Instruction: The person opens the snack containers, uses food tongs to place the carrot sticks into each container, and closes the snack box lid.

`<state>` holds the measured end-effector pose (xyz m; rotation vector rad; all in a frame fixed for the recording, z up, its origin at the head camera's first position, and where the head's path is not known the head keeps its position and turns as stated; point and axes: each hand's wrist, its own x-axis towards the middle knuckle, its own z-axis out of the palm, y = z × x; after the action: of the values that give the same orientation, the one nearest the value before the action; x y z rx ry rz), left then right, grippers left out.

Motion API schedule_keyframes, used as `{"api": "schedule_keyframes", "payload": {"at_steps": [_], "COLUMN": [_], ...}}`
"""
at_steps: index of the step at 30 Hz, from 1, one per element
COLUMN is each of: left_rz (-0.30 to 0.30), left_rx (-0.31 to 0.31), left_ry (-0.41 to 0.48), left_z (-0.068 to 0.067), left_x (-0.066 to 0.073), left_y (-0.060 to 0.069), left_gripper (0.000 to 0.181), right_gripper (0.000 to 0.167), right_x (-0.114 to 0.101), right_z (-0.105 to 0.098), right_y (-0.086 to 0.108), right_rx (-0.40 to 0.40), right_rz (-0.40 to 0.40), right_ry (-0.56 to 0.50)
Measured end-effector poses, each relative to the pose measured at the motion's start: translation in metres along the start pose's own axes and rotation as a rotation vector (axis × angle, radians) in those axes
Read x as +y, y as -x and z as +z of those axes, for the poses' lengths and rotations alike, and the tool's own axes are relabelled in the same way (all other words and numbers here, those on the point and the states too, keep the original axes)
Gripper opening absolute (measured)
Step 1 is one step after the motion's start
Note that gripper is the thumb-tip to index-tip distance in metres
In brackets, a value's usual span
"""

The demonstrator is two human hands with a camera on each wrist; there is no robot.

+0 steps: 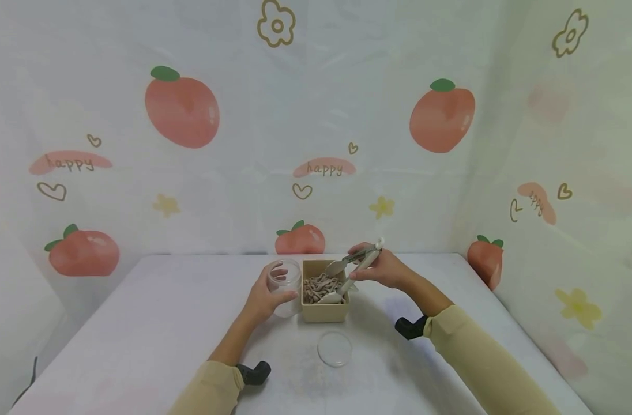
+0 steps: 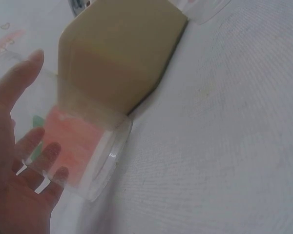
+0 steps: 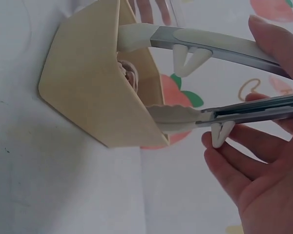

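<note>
A clear jar (image 1: 287, 291) stands against the left side of a beige box (image 1: 324, 313); my left hand (image 1: 264, 295) grips it, with fingers round its far side and the thumb in front. Grey-brown strips (image 1: 321, 286) lie inside the box. My right hand (image 1: 383, 268) holds metal tongs (image 1: 367, 260) with pale tips, spread apart over and in the box. In the right wrist view the tongs (image 3: 219, 46) have one arm under the thumb and the other along the fingers of the hand (image 3: 278, 161). The left wrist view shows the jar (image 2: 95, 146) beside the box (image 2: 117, 53).
A round clear lid (image 1: 334, 349) lies on the white tabletop (image 1: 155, 323) in front of the box. Behind the table hangs a white curtain (image 1: 316, 104) printed with fruit and flowers, which continues along the right side.
</note>
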<state>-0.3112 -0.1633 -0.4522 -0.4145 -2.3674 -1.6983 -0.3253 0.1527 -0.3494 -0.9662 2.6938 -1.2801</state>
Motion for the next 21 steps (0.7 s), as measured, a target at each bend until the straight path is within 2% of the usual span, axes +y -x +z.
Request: {"api": "schedule_keyframes", "payload": {"at_steps": [5,11,14,15,16,21], "left_rz": [-0.007,0.002,0.005,0.003,-0.003,-0.012], "left_rx": [0.003,0.006,0.001,0.001,-0.005,-0.012], "left_ry": [-0.015,-0.008,-0.009,-0.009,-0.004,0.016], "left_z": [-0.001,-0.001,-0.001,-0.001,-0.002,-0.002], "left_x": [0.000,0.003,0.004,0.004,0.010,0.011], "left_y": [0.001,0.001,0.001,0.001,0.003,0.003], "left_gripper": [0.084,0.084,0.084,0.084,0.084,0.084], "right_gripper": [0.048,0.045,0.043,0.042,0.041,0.037], "right_x": [0.001,0.003,0.004,0.005,0.006,0.010], "right_z": [0.001,0.005,0.008,0.009,0.010,0.014], "right_y": [0.000,0.002,0.003,0.003,0.004,0.006], "right_rx": [0.067,0.106,0.131,0.137,0.142,0.166], "right_rz": [-0.003,-0.020,-0.036,-0.047,-0.059,-0.133], "right_ry": [0.013,-0.025,-0.010,-0.006,-0.002,-0.010]}}
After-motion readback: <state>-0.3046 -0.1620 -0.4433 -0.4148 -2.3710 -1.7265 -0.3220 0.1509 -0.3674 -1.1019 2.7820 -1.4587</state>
